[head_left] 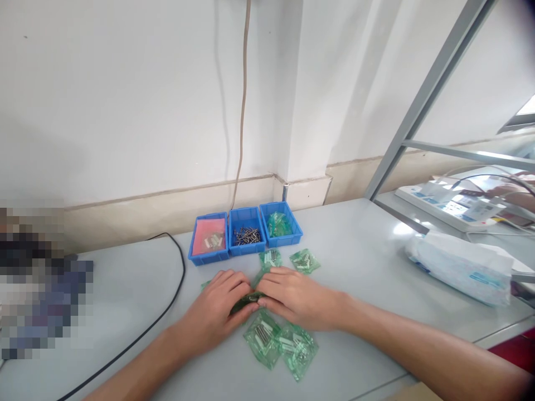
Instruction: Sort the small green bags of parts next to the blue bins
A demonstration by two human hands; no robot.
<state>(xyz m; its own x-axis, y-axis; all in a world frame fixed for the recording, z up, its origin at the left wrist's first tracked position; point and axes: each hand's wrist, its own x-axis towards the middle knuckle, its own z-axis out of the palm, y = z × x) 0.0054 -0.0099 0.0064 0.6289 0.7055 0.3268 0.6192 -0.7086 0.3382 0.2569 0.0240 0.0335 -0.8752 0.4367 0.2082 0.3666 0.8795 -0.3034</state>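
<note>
My left hand (225, 301) and my right hand (296, 298) meet over the table, fingers closed on a green plastic bag (247, 301) between them. My fingers cover most of this bag, so its contents are hidden. Close in front of me lie two filled green bags, one with screws and white plugs (262, 337) and another (297, 350) overlapping its edge. Beyond my right hand are two more small green bags, one near the bins (271, 258) and one farther right (305, 260). A green corner (204, 284) shows beside my left hand.
Three blue bins stand by the wall: one with pink material (209, 257) and a small bag, one with loose screws (248, 236), one with green bags (280, 224). A black cable (173, 305) curves along the left. A tissue pack (463, 270) and power strip (438, 207) are right.
</note>
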